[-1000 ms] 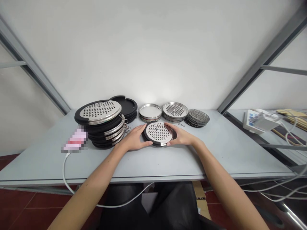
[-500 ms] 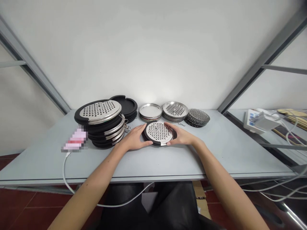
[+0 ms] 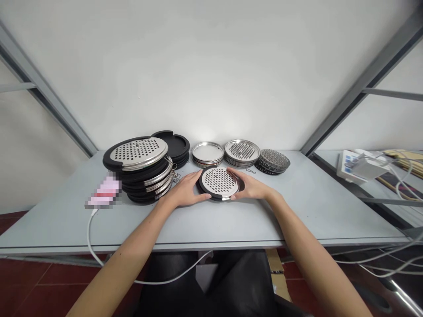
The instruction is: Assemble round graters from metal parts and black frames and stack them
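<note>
A round grater (image 3: 220,182) lies on the table in front of me, its silvery perforated plate set in a black rim. My left hand (image 3: 185,190) holds it by the left edge, thumb along the near side. Around its right edge curve the fingers of my right hand (image 3: 251,187). To the left rises a stack of similar black-rimmed graters (image 3: 140,152), with metal hooks (image 3: 175,176) at its right side. Behind stand black round bases (image 3: 176,147), shiny metal discs (image 3: 207,152), silvery grater discs (image 3: 242,152) and darker toothed discs (image 3: 272,160).
The grey table (image 3: 287,220) meets a white wall, with metal frame posts on both sides. A pixelated pink item (image 3: 104,193) with a white cable (image 3: 89,235) lies left. A small hook (image 3: 251,171) sits behind my right hand. A power strip (image 3: 348,165) rests at right.
</note>
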`<state>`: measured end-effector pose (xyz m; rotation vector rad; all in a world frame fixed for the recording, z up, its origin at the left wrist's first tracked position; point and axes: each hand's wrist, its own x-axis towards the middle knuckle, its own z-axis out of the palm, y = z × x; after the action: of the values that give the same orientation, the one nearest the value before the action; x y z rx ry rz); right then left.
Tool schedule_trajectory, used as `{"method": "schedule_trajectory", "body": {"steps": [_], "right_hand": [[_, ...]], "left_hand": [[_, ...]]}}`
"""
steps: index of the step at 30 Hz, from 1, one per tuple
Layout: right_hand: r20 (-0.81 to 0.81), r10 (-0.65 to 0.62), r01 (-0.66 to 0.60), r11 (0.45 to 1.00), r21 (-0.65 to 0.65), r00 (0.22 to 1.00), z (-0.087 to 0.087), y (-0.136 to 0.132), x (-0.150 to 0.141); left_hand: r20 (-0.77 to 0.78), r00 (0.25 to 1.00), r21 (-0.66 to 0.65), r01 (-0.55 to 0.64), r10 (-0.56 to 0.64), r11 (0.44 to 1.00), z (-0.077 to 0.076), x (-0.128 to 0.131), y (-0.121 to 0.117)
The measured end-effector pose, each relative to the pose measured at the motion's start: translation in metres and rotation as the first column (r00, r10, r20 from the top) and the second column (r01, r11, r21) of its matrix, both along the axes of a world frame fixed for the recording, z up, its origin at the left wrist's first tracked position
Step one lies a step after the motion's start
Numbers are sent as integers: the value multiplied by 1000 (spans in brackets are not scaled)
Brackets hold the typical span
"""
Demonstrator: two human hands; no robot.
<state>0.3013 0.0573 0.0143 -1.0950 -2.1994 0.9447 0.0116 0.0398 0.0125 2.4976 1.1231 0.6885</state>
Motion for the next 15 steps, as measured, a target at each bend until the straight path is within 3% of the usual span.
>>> {"method": "schedule_trajectory", "body": {"steps": [15], "right_hand": [[32,-25,23,998,64,999,-4,1,3]], "left_hand": [[24,999,-6,-22,22,1000,-2,2,0]]}}
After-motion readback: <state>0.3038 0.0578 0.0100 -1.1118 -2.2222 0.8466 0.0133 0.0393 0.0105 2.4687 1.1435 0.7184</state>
